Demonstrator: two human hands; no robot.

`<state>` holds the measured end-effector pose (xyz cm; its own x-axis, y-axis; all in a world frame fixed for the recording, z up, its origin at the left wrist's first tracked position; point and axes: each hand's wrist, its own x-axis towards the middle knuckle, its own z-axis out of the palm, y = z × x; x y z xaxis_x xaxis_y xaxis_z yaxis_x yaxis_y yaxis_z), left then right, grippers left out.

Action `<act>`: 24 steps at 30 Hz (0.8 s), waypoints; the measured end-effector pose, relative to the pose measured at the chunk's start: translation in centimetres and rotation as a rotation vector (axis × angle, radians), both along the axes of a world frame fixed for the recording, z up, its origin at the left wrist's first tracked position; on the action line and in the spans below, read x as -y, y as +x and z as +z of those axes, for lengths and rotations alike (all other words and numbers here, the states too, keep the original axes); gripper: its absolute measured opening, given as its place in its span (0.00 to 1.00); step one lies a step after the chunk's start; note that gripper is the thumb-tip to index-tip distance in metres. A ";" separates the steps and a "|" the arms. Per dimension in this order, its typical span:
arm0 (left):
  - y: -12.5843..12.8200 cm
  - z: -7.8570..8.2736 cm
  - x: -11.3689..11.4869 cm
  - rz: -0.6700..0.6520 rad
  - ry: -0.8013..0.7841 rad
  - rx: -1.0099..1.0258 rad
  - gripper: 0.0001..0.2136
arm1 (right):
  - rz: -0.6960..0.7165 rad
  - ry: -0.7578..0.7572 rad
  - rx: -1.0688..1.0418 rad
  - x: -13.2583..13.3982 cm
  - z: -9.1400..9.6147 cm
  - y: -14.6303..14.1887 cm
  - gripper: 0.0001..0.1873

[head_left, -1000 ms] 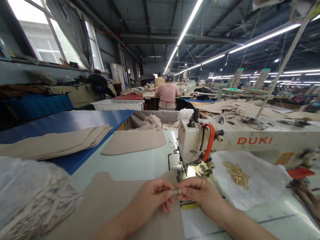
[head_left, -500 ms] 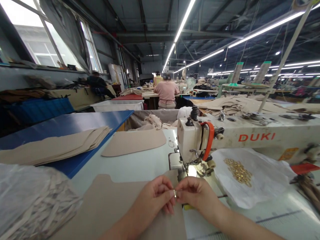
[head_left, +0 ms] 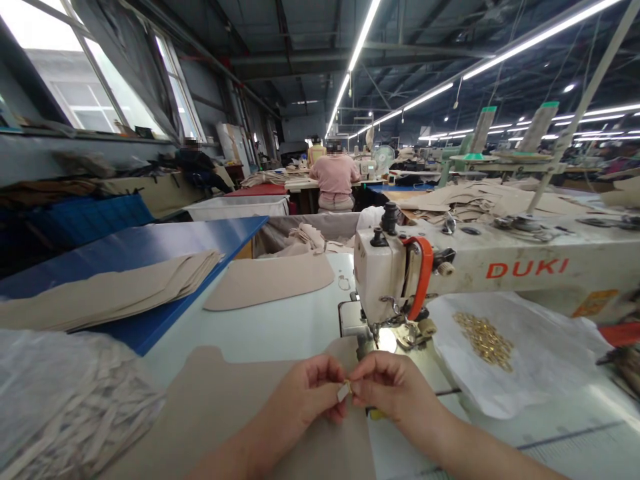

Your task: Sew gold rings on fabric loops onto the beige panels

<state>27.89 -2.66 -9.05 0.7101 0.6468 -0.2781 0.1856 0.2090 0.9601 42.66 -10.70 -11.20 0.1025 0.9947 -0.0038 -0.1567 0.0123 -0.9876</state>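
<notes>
My left hand (head_left: 311, 393) pinches a small pale strip (head_left: 343, 392), folded like a tab, between thumb and fingertips. Against it, the fingertips of my right hand (head_left: 389, 385) close on a small gold-coloured metal ring (head_left: 349, 383), mostly hidden by the fingers. Both hands meet just in front of the sewing machine's lit needle area (head_left: 386, 339). Below them lies a large flat beige panel (head_left: 240, 407), its upper corner reaching toward the presser foot.
A white bag (head_left: 470, 387) bearing a heap of gold rings (head_left: 484, 340) lies right of the sewing machine head (head_left: 383, 273). Beige pieces (head_left: 270, 280) rest behind the hands and on a blue board (head_left: 200, 233). A plastic bag of strips (head_left: 70, 407) sits at left.
The pale strip between my fingertips has turned, so its flat face and a bit of gold now show. Both hands stay in nearly the same place; the view has shifted slightly.
</notes>
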 end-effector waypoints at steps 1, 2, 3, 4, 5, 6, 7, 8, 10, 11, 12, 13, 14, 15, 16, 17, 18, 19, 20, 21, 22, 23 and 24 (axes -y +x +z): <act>0.0 0.0 0.1 -0.003 0.062 -0.020 0.08 | -0.017 0.040 0.074 0.3 0.2 -0.1 0.13; 0.0 -0.1 0.1 0.001 0.141 -0.037 0.06 | -0.040 0.083 0.163 0.6 0.4 -0.2 0.10; 0.0 -0.2 0.2 0.013 0.226 -0.053 0.04 | -0.063 0.124 0.259 0.8 0.6 -0.3 0.08; -0.1 -0.3 0.3 0.031 0.308 -0.070 0.02 | -0.084 0.156 0.354 1.1 0.8 -0.4 0.10; -0.2 -0.4 0.5 0.047 0.376 -0.087 0.01 | -0.100 0.177 0.437 1.3 0.9 -0.5 0.12; -0.3 -0.4 0.6 0.059 0.422 -0.104 0.01 | -0.109 0.190 0.501 1.4 1.0 -0.5 0.14; -0.3 -0.5 0.7 0.068 0.451 -0.120 0.02 | -0.115 0.203 0.543 1.5 1.0 -0.5 0.14; -0.4 -0.5 0.8 0.076 0.470 -0.133 0.02 | -0.118 0.218 0.568 1.5 1.0 -0.4 0.12; -0.5 -0.4 0.9 0.089 0.485 -0.139 0.02 | -0.109 0.268 0.577 1.4 1.0 -0.2 0.07; -0.4 -0.4 0.9 0.094 0.480 -0.126 0.02 | -0.103 0.299 0.568 1.3 1.0 0.0 0.04; -0.4 -0.4 0.8 0.097 0.464 -0.102 0.01 | -0.103 0.326 0.557 1.3 1.0 0.1 0.04; -0.4 -0.3 0.7 0.099 0.438 -0.068 0.01 | -0.109 0.345 0.545 1.2 1.0 0.2 0.04; -0.3 -0.3 0.6 0.104 0.405 -0.029 0.00 | -0.120 0.355 0.534 1.2 1.0 0.2 0.05; -0.2 -0.2 0.5 0.113 0.370 0.011 0.01 | -0.136 0.358 0.524 1.1 1.0 0.2 0.05; -0.1 -0.2 0.4 0.125 0.336 0.046 0.02 | -0.154 0.353 0.516 1.1 0.9 0.2 0.05; -0.1 -0.1 0.3 0.139 0.306 0.073 0.03 | -0.172 0.345 0.508 1.0 0.9 0.1 0.05; 0.0 -0.1 0.2 0.154 0.278 0.092 0.04 | -0.190 0.336 0.502 0.9 0.8 0.0 0.05; 0.1 0.0 0.2 0.164 0.252 0.106 0.04 | -0.210 0.326 0.495 0.9 0.7 -0.1 0.05; 0.1 0.0 0.2 0.169 0.227 0.114 0.05 | -0.229 0.317 0.489 0.8 0.5 -0.2 0.05; 0.1 0.0 0.2 0.174 0.206 0.118 0.06 | -0.247 0.310 0.486 0.7 0.4 -0.3 0.05; 0.1 0.0 0.2 0.177 0.188 0.118 0.07 | -0.261 0.304 0.485 0.6 0.3 -0.4 0.05; 0.2 0.0 0.3 0.181 0.176 0.116 0.07 | -0.273 0.298 0.486 0.5 0.2 -0.5 0.05; 0.2 0.0 0.3 0.184 0.172 0.111 0.08 | -0.277 0.292 0.488 0.5 0.1 -0.6 0.05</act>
